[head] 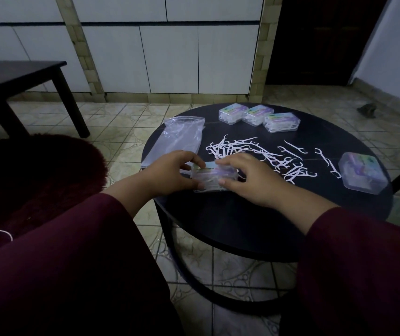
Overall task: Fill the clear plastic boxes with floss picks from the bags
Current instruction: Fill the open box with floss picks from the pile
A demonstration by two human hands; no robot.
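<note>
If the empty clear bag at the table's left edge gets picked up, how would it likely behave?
The clear bag looks thin and creased, so it would probably flop and sag. It appears empty and flat, so likely very light. Part of it seems to overhang the round table, so a push might slide it off.

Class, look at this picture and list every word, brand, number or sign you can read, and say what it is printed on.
None can be read.
Box held in both hands: printed label, blurred.
Three boxes at the far edge: coloured labels, too small.
Box at the right: coloured label, blurred.
Plastic bag: no print visible.
</note>
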